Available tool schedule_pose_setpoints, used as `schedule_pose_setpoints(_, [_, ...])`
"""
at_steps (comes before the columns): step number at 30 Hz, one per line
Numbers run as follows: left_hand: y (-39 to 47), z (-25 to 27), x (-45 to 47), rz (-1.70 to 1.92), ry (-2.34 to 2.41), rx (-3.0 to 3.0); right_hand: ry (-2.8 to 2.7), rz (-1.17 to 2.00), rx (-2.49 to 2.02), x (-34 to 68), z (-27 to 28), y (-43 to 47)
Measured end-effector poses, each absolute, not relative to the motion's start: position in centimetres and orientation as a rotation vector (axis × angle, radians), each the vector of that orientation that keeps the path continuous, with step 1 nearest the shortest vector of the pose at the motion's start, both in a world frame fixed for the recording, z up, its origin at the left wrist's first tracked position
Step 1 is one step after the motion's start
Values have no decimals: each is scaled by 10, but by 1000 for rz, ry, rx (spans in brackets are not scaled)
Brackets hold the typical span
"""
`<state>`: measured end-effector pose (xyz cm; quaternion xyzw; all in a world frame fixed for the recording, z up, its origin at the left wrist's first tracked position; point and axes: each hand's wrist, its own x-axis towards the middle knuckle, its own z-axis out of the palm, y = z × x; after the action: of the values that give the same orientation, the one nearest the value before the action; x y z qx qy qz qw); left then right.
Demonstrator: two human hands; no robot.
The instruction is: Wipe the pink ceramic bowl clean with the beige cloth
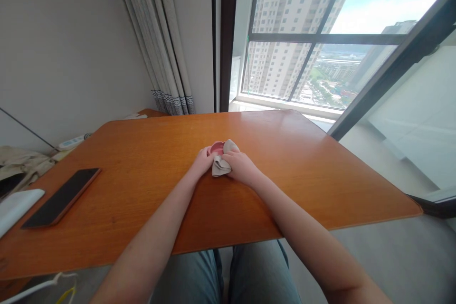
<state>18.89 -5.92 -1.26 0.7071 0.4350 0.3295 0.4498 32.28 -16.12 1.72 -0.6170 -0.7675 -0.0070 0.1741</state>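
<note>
A small pink dish (216,147), possibly a shallow bowl, is at the middle of the wooden table. My left hand (204,159) is closed round its left side. My right hand (241,165) grips a light grey cloth (221,166) and presses it against the right side of the dish. One end of the cloth sticks up above my fingers, and another part hangs down in front of the dish. My fingers and the cloth hide much of the dish, so its full shape does not show.
The brown wooden table (142,152) stretches out on both sides. At the left lie a dark flat slab (62,198) and a white object (19,206). A white power strip (73,142) sits by the far left edge. Behind stand a curtain (160,38) and a window.
</note>
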Motion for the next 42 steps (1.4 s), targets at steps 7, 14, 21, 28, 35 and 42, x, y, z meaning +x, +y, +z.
schedule_pose_setpoints(7, [-95, -2, 211, 1084, 861, 952, -1997, -301, -1721, 314, 8, -161])
schedule_pose_setpoints(14, [-73, -3, 198, 1241, 960, 1240, -2132, -375, -1621, 312, 8, -147])
schedule_pose_setpoints(21, [-58, 3, 183, 1070, 814, 1640, -2372, -563, -1470, 343, 10, -132])
schedule_pose_setpoints(28, [-75, -20, 205, 1218, 827, 1328, -2191, -514, -1656, 337, -4, -131])
schedule_pose_setpoints(35, [-77, -7, 197, 1214, 911, 1492, -2203, -446, -1597, 335, -5, -131])
schedule_pose_setpoints(42, [-70, -3, 185, 1237, 880, 1677, -2284, -558, -1463, 340, 1, -134])
